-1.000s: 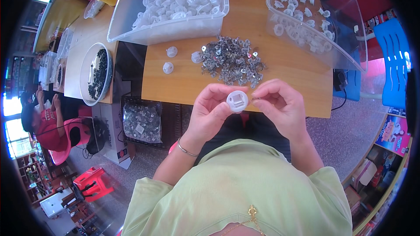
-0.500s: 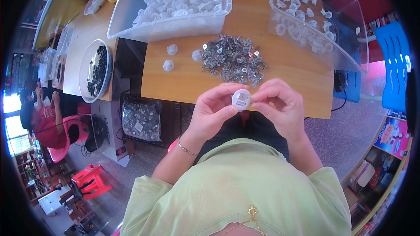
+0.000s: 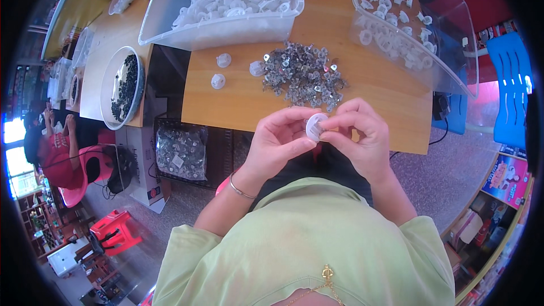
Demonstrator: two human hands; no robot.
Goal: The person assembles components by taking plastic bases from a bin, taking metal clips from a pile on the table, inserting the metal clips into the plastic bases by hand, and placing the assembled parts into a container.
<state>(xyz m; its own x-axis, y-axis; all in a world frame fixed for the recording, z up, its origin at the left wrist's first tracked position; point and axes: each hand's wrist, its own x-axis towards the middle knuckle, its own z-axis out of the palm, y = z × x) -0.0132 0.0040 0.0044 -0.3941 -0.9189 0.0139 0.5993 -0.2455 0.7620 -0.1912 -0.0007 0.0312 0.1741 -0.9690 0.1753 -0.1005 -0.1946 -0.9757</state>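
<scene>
Just beyond the table's near edge, my left hand [image 3: 281, 137] grips a round white plastic part [image 3: 315, 127] between thumb and fingers. Recesses show on its face, which is turned partly to the right. My right hand [image 3: 362, 136] is closed, its thumb and index fingertips pinched against that face; anything small between them is hidden. Past my hands lies a pile of small shiny metal pieces [image 3: 306, 75]. Beside the pile, to its left, are loose white plastic parts [image 3: 256, 68], one touching it and two standing apart [image 3: 224, 60].
A clear bin [image 3: 238, 37] heaped with white plastic parts stands at the far left. Another clear bin [image 3: 391, 59] holds fewer at the far right. Further left is a bowl of black pieces [image 3: 131, 114]. Below sits a bag of metal pieces [image 3: 181, 150]. Another person [image 3: 59, 158] sits left.
The white part has turned in my left hand, its face now angled right. My right fingertips have moved in from its edge onto the face.
</scene>
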